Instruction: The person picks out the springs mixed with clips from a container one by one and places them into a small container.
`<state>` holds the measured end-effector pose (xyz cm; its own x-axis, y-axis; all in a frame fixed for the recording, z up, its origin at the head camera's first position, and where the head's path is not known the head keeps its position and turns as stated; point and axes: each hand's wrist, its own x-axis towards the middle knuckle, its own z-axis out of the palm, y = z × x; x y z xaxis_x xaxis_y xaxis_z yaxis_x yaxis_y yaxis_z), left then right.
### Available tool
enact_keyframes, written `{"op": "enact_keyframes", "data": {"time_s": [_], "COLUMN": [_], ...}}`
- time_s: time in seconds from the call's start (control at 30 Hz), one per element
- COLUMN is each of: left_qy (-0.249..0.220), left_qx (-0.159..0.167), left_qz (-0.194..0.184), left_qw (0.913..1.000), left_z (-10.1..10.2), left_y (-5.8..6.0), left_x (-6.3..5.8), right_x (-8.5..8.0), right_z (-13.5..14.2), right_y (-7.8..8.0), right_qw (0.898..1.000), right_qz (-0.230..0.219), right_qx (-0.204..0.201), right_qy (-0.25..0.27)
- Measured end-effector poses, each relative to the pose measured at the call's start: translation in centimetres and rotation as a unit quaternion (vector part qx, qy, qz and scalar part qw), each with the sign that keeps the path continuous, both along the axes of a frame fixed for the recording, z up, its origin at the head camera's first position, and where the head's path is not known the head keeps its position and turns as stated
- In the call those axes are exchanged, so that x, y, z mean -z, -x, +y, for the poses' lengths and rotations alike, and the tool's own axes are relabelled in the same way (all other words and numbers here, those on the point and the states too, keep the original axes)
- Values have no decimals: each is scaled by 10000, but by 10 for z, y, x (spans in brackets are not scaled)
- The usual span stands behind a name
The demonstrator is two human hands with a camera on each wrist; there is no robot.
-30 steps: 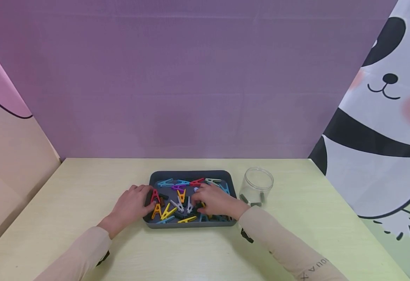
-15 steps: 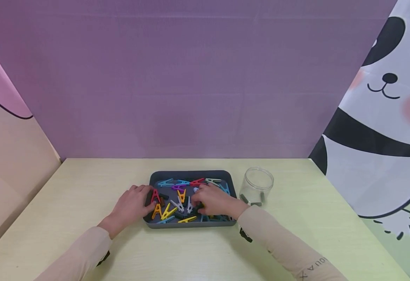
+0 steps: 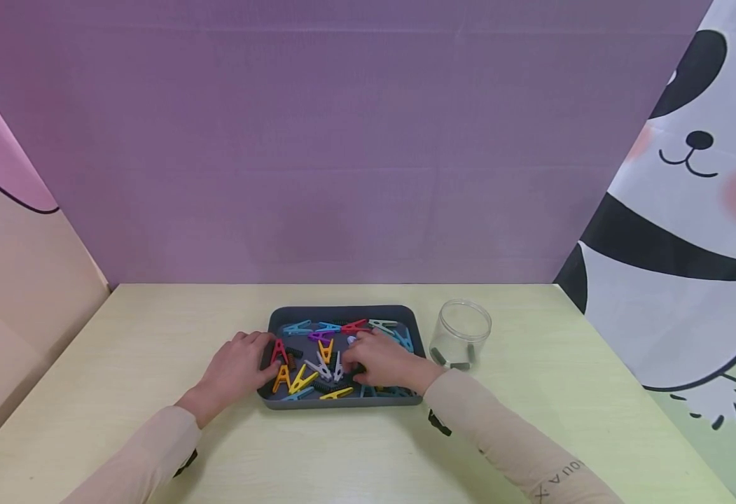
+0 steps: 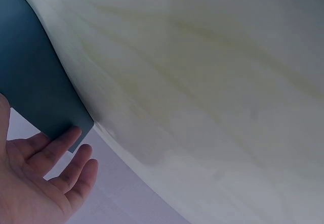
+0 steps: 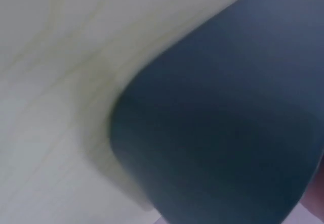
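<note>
The left hand (image 3: 232, 367) lies at its own end of the dark grey tray (image 3: 342, 404), its fingers fairly straight and spread a little, their tips touching the wall. The right hand (image 3: 383, 360) reaches over the opposite end with its fingers pointing down among the clips; the tray wall fills most of the right wrist view, so whether it pinches anything cannot be told. Just inside the left hand's thumb are a red clip (image 3: 279, 343) and an orange clip (image 3: 283, 369), with a yellow clip (image 3: 298, 383) a little closer to the right hand. A whitish clip (image 3: 338, 374) lies right by the right hand's fingertips. Farther out, past the right wrist, a clear jar (image 3: 465, 322) stands upright near the tray, a few dark pieces (image 3: 460, 366) at its bottom. Pale tabletop (image 3: 317, 455) spreads around both forearms, and a purple backdrop (image 3: 342, 140) rises beyond the hands.
</note>
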<state>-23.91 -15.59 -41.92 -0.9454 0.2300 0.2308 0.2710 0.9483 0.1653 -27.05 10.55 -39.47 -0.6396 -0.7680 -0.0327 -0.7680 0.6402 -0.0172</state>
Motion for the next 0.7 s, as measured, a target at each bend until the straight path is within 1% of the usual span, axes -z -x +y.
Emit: {"op": "enact_keyframes", "data": {"time_s": [0.37, 0.7], "left_qy": [-19, -23], "left_qx": [28, 93], "left_qz": [-28, 32], "left_qw": [10000, 9999], "left_z": [0, 0], "left_y": [0, -1], "left_x": [0, 0], "right_x": [5, 3], "right_z": [1, 4], "right_y": [2, 3], "right_qw": [9998, 9995], "right_qz": [-159, -89], "right_qx": [35, -109], "right_qy": [140, 284]}}
